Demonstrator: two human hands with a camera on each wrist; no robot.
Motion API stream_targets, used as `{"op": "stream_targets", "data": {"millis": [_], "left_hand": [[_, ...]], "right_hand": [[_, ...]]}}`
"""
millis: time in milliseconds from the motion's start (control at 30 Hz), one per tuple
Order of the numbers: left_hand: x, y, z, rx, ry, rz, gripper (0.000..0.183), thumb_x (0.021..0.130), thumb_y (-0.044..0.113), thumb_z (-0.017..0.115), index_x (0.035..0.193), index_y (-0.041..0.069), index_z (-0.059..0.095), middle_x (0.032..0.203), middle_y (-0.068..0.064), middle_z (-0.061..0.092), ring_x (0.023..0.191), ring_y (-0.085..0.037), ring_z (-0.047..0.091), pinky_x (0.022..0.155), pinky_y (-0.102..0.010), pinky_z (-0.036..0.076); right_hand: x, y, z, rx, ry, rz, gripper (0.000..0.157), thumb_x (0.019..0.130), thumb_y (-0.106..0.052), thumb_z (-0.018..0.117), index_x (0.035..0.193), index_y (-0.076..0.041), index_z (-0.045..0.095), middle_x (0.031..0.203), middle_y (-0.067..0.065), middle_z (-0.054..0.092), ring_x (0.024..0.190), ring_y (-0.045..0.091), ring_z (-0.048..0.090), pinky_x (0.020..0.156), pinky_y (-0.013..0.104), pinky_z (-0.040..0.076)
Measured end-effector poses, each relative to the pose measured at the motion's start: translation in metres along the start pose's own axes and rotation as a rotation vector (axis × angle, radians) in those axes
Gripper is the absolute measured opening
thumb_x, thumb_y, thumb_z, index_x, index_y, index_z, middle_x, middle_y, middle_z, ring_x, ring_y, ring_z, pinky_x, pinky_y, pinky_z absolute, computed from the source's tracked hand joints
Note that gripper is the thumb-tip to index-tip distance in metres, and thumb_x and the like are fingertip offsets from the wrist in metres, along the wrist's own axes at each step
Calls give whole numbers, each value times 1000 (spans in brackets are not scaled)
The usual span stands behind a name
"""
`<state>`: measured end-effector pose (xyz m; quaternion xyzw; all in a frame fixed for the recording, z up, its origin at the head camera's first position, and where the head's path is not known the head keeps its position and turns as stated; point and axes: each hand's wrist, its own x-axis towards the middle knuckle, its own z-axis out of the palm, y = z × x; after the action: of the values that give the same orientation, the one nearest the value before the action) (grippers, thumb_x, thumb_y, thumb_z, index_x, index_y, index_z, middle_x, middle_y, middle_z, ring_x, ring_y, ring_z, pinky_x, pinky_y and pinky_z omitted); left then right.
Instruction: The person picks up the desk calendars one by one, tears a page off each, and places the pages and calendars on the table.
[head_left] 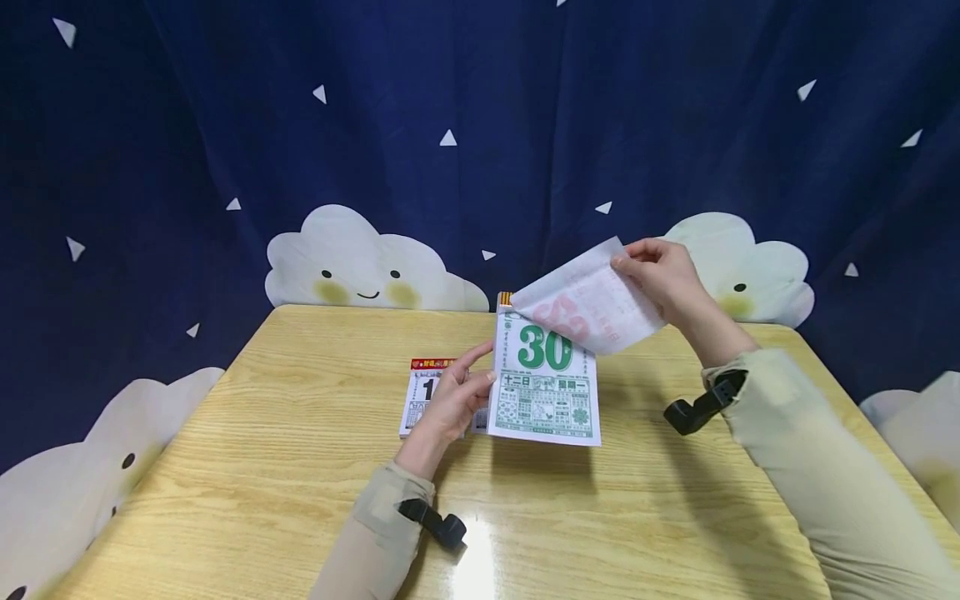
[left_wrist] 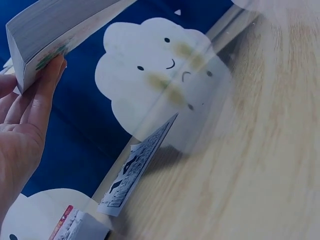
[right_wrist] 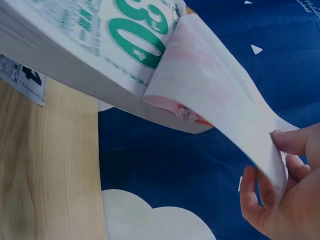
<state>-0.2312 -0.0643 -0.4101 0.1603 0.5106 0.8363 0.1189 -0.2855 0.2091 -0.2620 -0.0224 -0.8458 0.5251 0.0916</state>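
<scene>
My left hand (head_left: 453,398) grips a thick tear-off calendar (head_left: 543,408) by its left edge, holding it up over the table. Its front page carries a large green 30. In the left wrist view, fingers lie behind the calendar's page block (left_wrist: 55,25) with the thumb in front. My right hand (head_left: 666,275) pinches the outer part of a thin top sheet (head_left: 592,300), folded up and to the right, its pale back showing faint red print. In the right wrist view the sheet (right_wrist: 215,95) curls away from the 30 page, near the calendar's top corner.
A smaller calendar (head_left: 415,404) with a red header lies on the wooden table (head_left: 315,483), partly behind my left hand. Beside it lies a loose printed sheet (left_wrist: 135,172). A dark blue curtain (head_left: 480,75) with white clouds hangs behind the table.
</scene>
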Motion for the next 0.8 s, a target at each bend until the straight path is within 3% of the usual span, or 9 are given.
{"op": "stream_targets", "data": {"millis": [200,400,600,800], "left_hand": [[1,0,1,-10,13,13,56,86,-5,45,139,3,31,86,0,70,71,-14,67,64,-26,54],[1,2,0,-12,12,3,56,85,-5,45,139,4,33,87,0,71,72,-15,67,65,-27,54],[0,2,-2,3,1,3,57,85,-6,45,139,3,31,87,1,70,71,-14,67,63,-25,54],[0,1,-2,13,2,2,57,85,-6,45,139,2,30,85,2,70,69,-13,66,62,-25,54]], "right_hand": [[0,-1,3,18,3,-4,23,85,-18,62,97,1,55,73,-8,49,66,6,47,55,16,41],[0,-3,4,-5,-51,-60,28,85,-16,60,105,4,55,78,-6,49,72,9,45,56,15,40],[0,-6,2,-55,-55,-61,32,83,-25,64,99,2,58,79,-8,51,76,12,43,55,17,38],[0,-9,2,-69,-26,-58,31,82,-25,65,97,2,59,76,-7,51,73,12,44,53,18,38]]}}
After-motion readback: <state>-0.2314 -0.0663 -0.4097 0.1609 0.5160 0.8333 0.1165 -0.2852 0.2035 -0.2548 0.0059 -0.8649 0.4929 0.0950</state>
